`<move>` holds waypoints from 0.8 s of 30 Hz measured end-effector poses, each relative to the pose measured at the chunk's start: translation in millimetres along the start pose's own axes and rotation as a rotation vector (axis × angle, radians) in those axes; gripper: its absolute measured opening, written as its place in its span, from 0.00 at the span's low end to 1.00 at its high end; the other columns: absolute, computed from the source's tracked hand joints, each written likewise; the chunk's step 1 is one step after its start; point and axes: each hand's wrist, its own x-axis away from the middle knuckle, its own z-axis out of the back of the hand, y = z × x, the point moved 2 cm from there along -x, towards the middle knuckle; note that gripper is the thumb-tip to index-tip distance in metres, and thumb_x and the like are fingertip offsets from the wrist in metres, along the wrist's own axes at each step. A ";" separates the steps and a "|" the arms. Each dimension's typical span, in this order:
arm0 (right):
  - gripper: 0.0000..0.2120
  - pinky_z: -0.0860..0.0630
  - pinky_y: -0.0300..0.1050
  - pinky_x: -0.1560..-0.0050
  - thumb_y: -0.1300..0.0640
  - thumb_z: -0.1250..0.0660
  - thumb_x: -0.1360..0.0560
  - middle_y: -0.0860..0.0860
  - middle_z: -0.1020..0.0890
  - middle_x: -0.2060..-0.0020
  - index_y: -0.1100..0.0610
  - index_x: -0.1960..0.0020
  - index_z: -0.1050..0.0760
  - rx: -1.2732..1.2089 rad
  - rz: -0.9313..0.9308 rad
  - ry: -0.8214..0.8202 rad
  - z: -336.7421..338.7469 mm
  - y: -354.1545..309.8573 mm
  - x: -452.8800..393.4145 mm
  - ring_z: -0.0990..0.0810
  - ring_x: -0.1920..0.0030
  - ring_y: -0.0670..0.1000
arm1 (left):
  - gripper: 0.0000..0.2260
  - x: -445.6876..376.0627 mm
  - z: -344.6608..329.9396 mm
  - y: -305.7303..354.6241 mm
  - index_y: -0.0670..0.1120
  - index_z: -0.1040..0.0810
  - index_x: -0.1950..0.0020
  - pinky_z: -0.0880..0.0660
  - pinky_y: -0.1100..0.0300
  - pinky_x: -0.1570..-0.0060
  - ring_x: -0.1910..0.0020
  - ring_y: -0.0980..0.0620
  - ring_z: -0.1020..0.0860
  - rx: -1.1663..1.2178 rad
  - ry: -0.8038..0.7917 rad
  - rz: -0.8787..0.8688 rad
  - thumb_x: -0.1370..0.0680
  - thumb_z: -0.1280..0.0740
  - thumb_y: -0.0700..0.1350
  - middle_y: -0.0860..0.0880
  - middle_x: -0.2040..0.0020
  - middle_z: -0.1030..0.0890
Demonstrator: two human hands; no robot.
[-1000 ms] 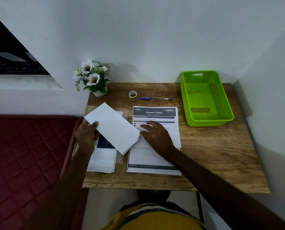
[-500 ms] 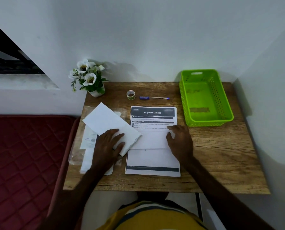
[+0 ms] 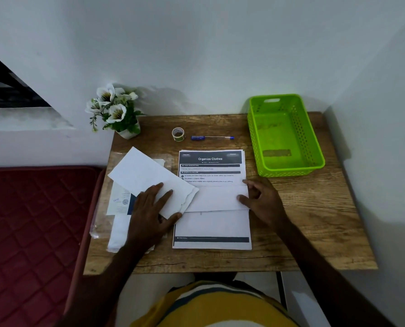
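Observation:
A white envelope (image 3: pixel 145 177) with a torn right end lies slanted on the wooden table (image 3: pixel 315 220). My left hand (image 3: pixel 149 211) presses flat on its lower right part, fingers spread. A folded white sheet (image 3: pixel 215 198) lies across a printed page headed "Organize Clothes" (image 3: pixel 211 161). My right hand (image 3: pixel 263 201) rests at the folded sheet's right end, thumb and fingers touching its edge. Whether it pinches the sheet is unclear.
A green plastic basket (image 3: pixel 315 147) stands at the back right. A flower pot (image 3: pixel 116 112), a tape roll (image 3: pixel 178 134) and a blue pen (image 3: pixel 212 138) line the back. More papers in a clear sleeve (image 3: pixel 119 208) lie under the envelope. A red mattress (image 3: pixel 31 220) borders the left.
My left hand slid from the envelope's left end onto its right part and pressed it down. My right hand moved from the sheet's middle to its right end.

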 end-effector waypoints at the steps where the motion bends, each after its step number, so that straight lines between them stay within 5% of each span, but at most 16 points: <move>1: 0.26 0.22 0.46 0.44 0.50 0.18 0.34 0.41 0.25 0.46 0.49 0.37 0.19 0.027 0.000 -0.026 0.1 0.9 -0.9 0.22 0.49 0.44 | 0.32 0.1 -1.3 -0.4 0.49 0.28 0.24 0.37 0.37 0.25 0.22 0.44 0.35 -0.003 -0.005 0.003 0.23 0.31 0.65 0.46 0.20 0.34; 7: 0.34 0.19 0.53 0.46 0.31 0.25 0.40 0.43 0.28 0.41 0.42 0.37 0.23 0.169 0.018 -0.111 -4.8 7.3 -5.6 0.19 0.44 0.49 | 0.32 0.8 -3.8 3.1 0.52 0.30 0.22 0.38 0.36 0.25 0.21 0.42 0.37 -0.031 -0.025 0.008 0.23 0.33 0.65 0.46 0.19 0.36; 24: 0.29 0.24 0.48 0.48 0.43 0.17 0.38 0.45 0.26 0.46 0.45 0.40 0.23 0.218 -0.007 -0.129 -0.3 -4.2 -7.8 0.25 0.42 0.50 | 0.29 1.5 -7.6 6.9 0.52 0.32 0.21 0.43 0.35 0.23 0.18 0.45 0.43 -0.076 -0.108 -0.050 0.18 0.42 0.64 0.49 0.17 0.40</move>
